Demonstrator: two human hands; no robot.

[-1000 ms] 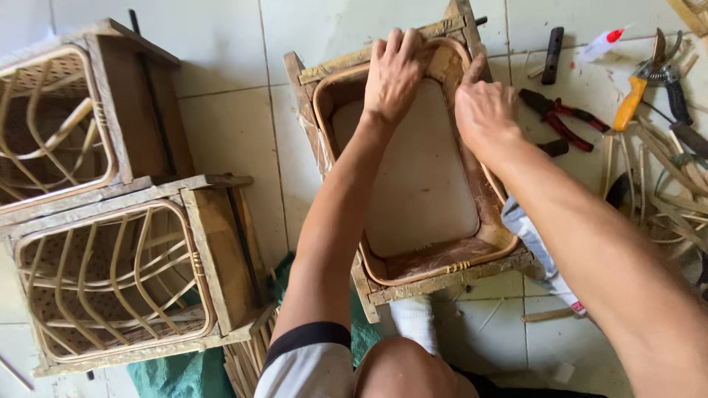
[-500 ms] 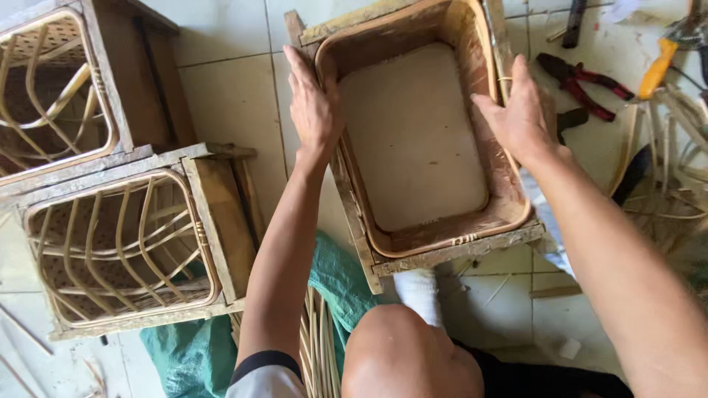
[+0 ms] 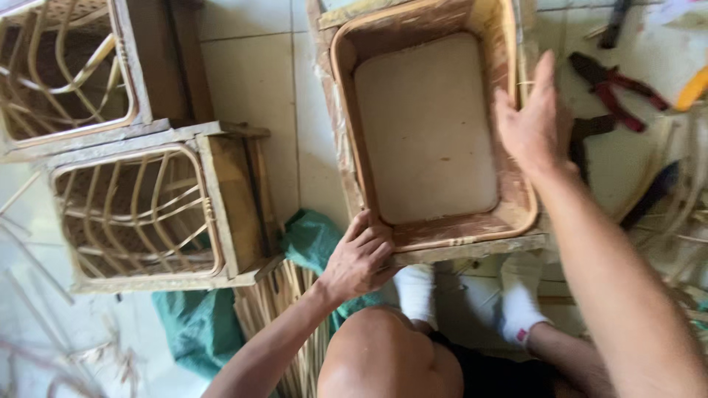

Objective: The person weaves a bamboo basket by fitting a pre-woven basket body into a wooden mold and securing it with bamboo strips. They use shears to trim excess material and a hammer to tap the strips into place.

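Since half a second back, the left hand (image 3: pixel 360 254) has slid down off the side wall to the near corner of the rectangular woven-rattan tray in its rough wooden frame (image 3: pixel 346 158), fingers curled and pressing on the rim, while the right hand (image 3: pixel 532 121) sits flat and spread against the far right wall, so the two look like they're bracing it from opposite corners on the pale tiled floor (image 3: pixel 254 88) just past the white-socked feet (image 3: pixel 516 306). Tray base is a smooth pale board, walls are glossy bent cane. Further out: two open cane-lattice crates (image 3: pixel 136 214) to the left, green cloth (image 3: pixel 195 320) with loose cane strips, red-handled pliers (image 3: pixel 616 88) to the right.
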